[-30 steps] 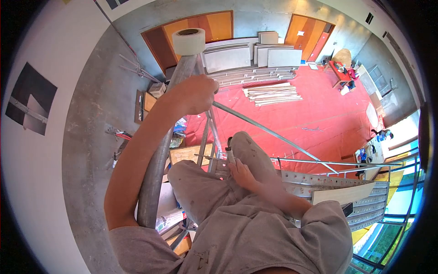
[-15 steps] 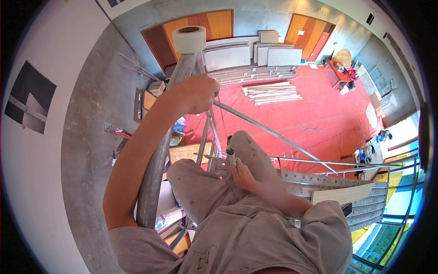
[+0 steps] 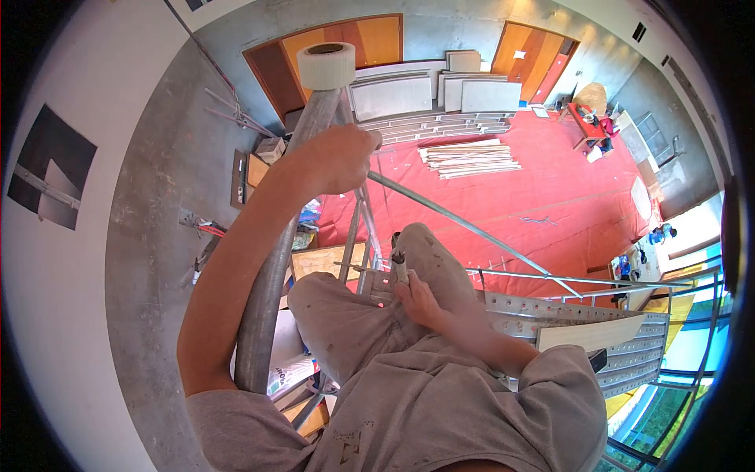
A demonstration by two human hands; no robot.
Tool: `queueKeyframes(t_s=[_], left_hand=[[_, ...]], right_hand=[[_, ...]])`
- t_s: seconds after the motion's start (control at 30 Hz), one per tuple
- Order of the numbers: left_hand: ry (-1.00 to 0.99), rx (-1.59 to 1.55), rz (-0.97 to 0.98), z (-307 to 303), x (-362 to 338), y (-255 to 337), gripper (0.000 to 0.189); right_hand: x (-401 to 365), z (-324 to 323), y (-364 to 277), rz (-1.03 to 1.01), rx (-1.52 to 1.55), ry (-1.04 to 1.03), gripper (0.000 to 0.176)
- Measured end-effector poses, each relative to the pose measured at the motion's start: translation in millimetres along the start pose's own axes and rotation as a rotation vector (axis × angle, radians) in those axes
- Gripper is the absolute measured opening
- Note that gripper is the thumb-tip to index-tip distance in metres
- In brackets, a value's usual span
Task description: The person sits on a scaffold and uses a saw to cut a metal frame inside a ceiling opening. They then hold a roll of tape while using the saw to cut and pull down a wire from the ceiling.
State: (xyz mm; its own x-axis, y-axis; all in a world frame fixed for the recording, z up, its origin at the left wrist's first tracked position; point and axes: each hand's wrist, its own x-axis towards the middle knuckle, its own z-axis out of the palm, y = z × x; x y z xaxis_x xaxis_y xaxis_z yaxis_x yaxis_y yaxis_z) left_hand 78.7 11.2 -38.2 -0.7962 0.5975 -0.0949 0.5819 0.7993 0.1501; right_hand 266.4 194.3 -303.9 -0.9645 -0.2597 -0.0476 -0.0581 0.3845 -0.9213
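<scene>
My left hand (image 3: 346, 160) is closed in a fist, with the forearm crossing over a thick grey scaffold pipe (image 3: 255, 338). Whatever the fist holds is hidden by the fingers. A pale roll of mesh tape (image 3: 326, 71) sits on the pipe's upper end, just above this hand. Low over my lap, my right hand (image 3: 419, 301) is wrapped around a short, pale handled tool (image 3: 400, 270) with a dark tip, pointing away from me. My bent knees (image 3: 318, 295) in grey trousers lie around it.
A thin diagonal brace (image 3: 472, 236) runs down to the right. Perforated metal scaffold planks (image 3: 519, 311) carry a pale board strip (image 3: 590, 333). Far below, a red floor covering (image 3: 550, 189) bears a pile of pale strips (image 3: 470, 160). Panels (image 3: 393, 98) lean by the wooden doors.
My left fist has turned slightly beside the pipe, and the thin strand seen under it earlier no longer shows clearly. My right hand and its tool stay nearly still.
</scene>
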Motion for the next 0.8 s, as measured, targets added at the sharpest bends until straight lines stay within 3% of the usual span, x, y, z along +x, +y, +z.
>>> queueKeyframes(t_s=[0.47,0.53,0.63,0.8], left_hand=[[-0.123,0.081,-0.012,-9,-2,6,0.019],[-0.093,0.053,-0.027,-7,-1,6,0.022],[-0.061,0.035,-0.020,-7,0,5,0.028],[-0.038,0.011,-0.032,-4,1,2,0.037]], right_hand=[[-1,0,-3,-0.181,-0.063,0.030,0.025],[3,-2,-5,-0.147,-0.040,-0.012,0.027],[11,13,31,-0.073,-0.294,-0.057,0.032],[6,4,6,0.032,-0.058,-0.051,0.034]])
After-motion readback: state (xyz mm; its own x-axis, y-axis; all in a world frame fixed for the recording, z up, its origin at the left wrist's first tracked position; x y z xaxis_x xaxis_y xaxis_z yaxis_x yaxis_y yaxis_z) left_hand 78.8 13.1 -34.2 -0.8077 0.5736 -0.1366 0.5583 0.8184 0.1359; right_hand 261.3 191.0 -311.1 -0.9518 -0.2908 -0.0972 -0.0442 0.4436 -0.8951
